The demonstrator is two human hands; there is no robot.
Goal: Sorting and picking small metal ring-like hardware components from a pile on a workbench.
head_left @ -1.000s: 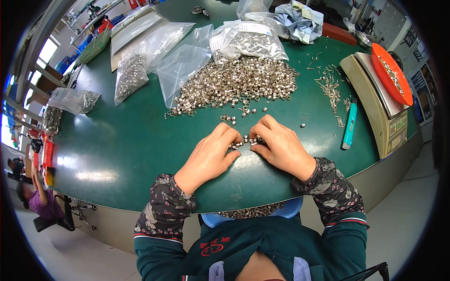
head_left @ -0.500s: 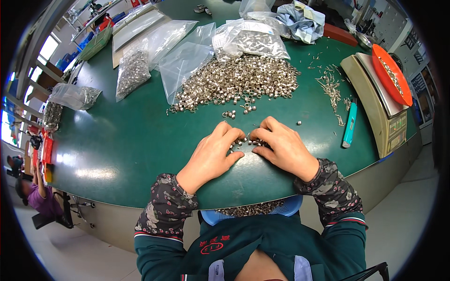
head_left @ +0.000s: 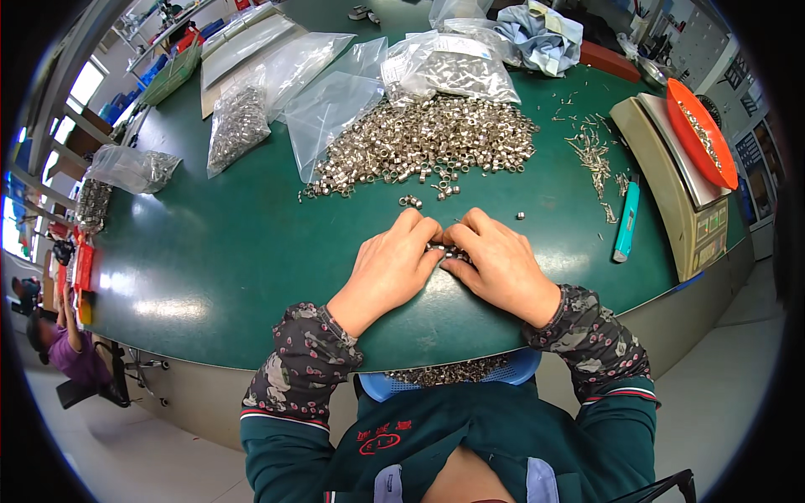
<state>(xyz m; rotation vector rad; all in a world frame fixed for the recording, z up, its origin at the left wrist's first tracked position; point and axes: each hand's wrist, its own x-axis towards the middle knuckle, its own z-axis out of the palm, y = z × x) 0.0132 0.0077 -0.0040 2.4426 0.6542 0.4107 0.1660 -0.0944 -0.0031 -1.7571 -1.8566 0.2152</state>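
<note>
My left hand [head_left: 388, 267] and my right hand [head_left: 496, 265] rest on the green table [head_left: 251, 260], fingers curled inward and almost meeting. They close around a small gathered group of shiny metal rings [head_left: 454, 252], which shows between the thumbs and fingers; the rest is hidden beneath the hands. One loose ring [head_left: 521, 215] lies just beyond my right hand. Farther off spreads a large heap of the same silvery rings [head_left: 436, 142], with a little cluster [head_left: 411, 201] at its near edge.
A teal box cutter [head_left: 626, 222] lies at the right beside thin metal pins [head_left: 594, 159]. Behind it stands a scale [head_left: 671, 189] bearing an orange bowl [head_left: 677, 99]. Plastic bags of metal parts [head_left: 239, 126] sit left of the heap. A blue basket [head_left: 524, 367] of parts is below the table edge.
Both hands have drawn closer together, squeezing the rings between them into a tighter group. The loose ring beyond my right hand has shifted slightly left.
</note>
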